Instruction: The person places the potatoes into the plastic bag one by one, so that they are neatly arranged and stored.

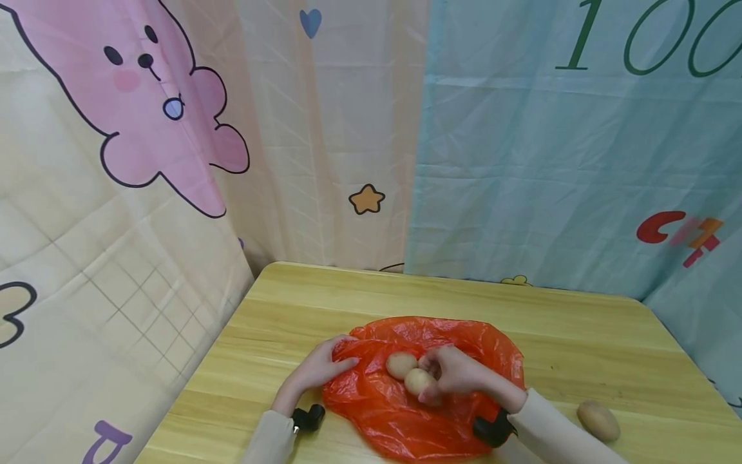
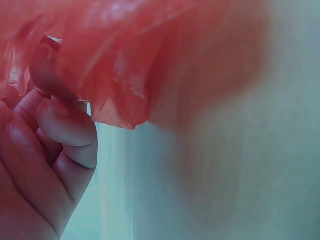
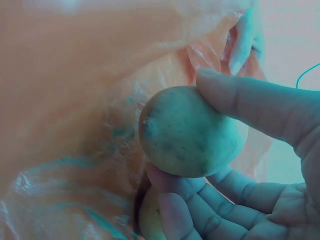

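A red plastic bag [image 1: 371, 393] lies spread on the table. My left hand [image 1: 317, 366] grips its left edge, with fingers curled into the crumpled film [image 2: 117, 95] in the left wrist view. Over the middle of the bag, my right hand [image 1: 458, 370] pinches a pale potato [image 1: 418, 381] between thumb and fingers. The right wrist view shows this round, spotted potato [image 3: 187, 132] up close. A second potato [image 1: 401, 365] sits right beside it on the bag; its lower part [image 3: 151, 215] peeks out behind the right fingers.
A browner potato [image 1: 598, 421] lies by itself on the wooden table [image 1: 324, 296], to the right of my right forearm. Printed curtains [image 1: 348, 129] hang behind the table and along its left side. Black wrist cameras [image 1: 493, 428] sit under both wrists.
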Motion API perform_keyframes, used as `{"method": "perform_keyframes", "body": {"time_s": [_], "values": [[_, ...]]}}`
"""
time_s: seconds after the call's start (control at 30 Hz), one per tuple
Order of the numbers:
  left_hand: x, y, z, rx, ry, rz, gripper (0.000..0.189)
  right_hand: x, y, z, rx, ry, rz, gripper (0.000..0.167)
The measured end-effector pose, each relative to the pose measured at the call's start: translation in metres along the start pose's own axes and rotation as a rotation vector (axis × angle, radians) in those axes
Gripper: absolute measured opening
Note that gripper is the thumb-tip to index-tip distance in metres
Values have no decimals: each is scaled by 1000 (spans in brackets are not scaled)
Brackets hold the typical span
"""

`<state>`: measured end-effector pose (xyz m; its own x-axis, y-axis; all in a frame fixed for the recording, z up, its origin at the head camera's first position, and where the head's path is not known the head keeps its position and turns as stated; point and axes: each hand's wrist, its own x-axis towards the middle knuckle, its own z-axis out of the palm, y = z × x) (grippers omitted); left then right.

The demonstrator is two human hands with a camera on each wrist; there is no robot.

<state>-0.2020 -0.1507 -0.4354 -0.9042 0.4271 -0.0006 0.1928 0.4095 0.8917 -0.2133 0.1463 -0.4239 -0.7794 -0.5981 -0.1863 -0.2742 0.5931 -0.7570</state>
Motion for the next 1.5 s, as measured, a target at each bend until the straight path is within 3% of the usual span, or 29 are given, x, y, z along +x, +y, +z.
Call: {"method": "perform_keyframes", "body": {"time_s": [0.13,0.3,0.53,0.63,1.1,1.5], "values": [[0,0,0,-2,0,17,32,-3,0,5,-34,42,54,32],[2,-4,1,4,1,16,32,-6,-1,11,-84,98,64,31],[13,-34,4,19,1,-2,35,-6,1,17,-61,166,46,36],[15,-38,3,11,-5,3,36,-6,3,20,-56,192,48,39],[17,-41,3,36,-5,6,38,-11,5,29,-93,229,-49,34],[16,-40,4,-21,-16,8,37,-16,10,31,-45,229,-32,30]]}}
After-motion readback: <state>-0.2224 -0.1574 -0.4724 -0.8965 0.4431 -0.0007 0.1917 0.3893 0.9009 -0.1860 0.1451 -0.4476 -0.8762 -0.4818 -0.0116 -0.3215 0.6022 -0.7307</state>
